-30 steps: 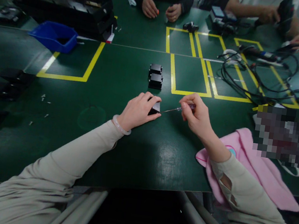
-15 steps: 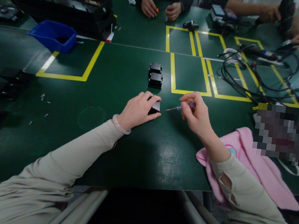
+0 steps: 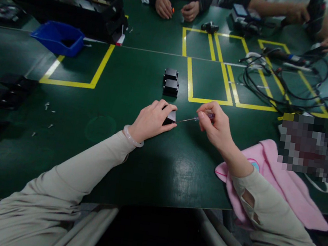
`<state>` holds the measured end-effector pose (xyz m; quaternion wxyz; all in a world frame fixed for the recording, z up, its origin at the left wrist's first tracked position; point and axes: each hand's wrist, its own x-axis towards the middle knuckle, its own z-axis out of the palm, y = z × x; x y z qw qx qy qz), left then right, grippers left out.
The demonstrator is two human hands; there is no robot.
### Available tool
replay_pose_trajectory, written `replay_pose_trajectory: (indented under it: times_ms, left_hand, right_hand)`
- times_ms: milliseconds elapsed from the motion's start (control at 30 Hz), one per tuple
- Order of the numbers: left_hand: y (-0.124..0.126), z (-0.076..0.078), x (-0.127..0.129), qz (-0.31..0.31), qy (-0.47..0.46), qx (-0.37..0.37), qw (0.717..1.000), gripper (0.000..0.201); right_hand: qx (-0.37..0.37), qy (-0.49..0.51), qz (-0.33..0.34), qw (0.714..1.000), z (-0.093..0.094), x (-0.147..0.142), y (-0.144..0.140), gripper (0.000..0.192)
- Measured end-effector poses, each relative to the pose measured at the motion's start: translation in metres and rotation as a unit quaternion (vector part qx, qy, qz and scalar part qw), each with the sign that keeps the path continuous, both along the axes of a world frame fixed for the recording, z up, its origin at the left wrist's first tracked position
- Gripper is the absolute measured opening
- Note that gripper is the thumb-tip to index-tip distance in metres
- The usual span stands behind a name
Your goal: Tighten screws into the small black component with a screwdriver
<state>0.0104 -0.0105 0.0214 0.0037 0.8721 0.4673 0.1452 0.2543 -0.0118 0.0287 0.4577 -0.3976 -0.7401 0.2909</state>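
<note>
My left hand [image 3: 153, 120] is closed around a small black box-shaped part [image 3: 171, 117], pressed on the green table [image 3: 158, 167]; my fingers cover most of it. In my right hand [image 3: 215, 124] is a screwdriver [image 3: 196, 118] with a clear purplish handle, held in a pinch. Its thin shaft points left, and the tip is at the right side of the black part; whether it sits in a screw cannot be made out. Beyond my left hand stand two similar black parts, a nearer one [image 3: 171, 88] and a farther one [image 3: 171, 74], close together.
Several small screws [image 3: 50, 126] lie to the left, beside more black parts [image 3: 9, 97]. A blue bin [image 3: 61, 39] and long black trays [image 3: 76, 9] are farther back. At right are a pink cloth [image 3: 270, 166] and tangled cables [image 3: 279, 86]. Co-workers' hands [image 3: 164, 7] show across the table.
Almost nothing differs. My right hand and the screwdriver handle have shifted very slightly; my left hand stays on the black part.
</note>
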Motion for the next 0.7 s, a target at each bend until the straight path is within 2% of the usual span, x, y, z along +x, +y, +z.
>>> replay_pose_trajectory:
  times_ms: [300, 500, 700]
  left_hand:
    - [0.0002, -0.0003, 0.0004, -0.001, -0.002, 0.001, 1.0, 0.045]
    - [0.0004, -0.0003, 0.0004, -0.003, -0.001, 0.0, 1.0, 0.046]
    - [0.0001, 0.0, 0.0004, -0.003, 0.0, -0.002, 1.0, 0.046]
  right_hand:
    - [0.009, -0.001, 0.006, 1.0, 0.0002, 0.0005, -0.002, 0.017]
    - [0.007, -0.01, -0.004, 1.0, 0.0031, -0.0004, -0.0018, 0.026]
    - [0.007, 0.002, -0.001, 1.0, 0.0011, 0.0001, -0.0011, 0.022]
